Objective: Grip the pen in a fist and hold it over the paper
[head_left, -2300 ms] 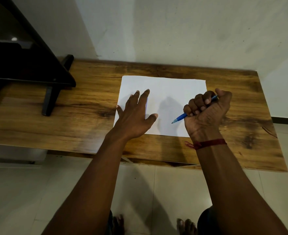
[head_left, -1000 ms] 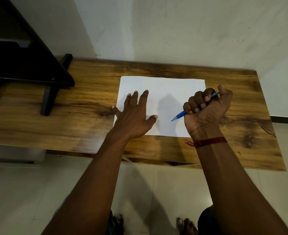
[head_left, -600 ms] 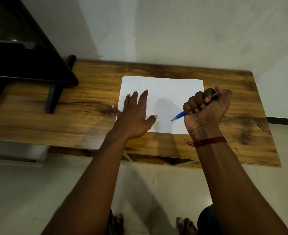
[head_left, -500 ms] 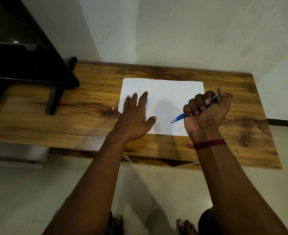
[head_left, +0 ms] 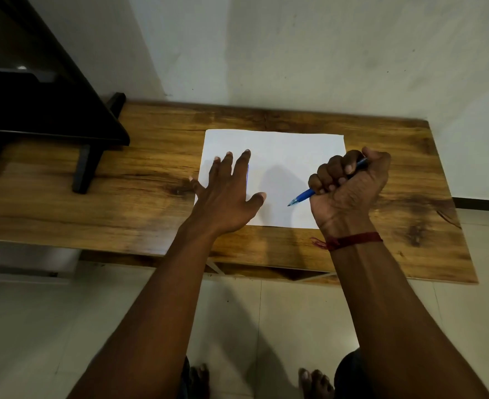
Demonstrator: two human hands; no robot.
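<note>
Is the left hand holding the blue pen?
No, the right hand grips the blue pen; the left hand rests flat on the paper.

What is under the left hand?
The left hand presses flat on the white paper, which lies on the wooden table. Whatever is beneath the palm stays hidden.

Left hand [head_left: 226,194] flat, palm down, fingers straight and spread, thumb out to the right. Right hand [head_left: 348,188] a fist, fingers curled tight, thumb on top, knuckles facing left. Red thread [head_left: 352,241] around right wrist. Both forearms bare, reaching forward. Bare toes at the bottom edge.
</note>
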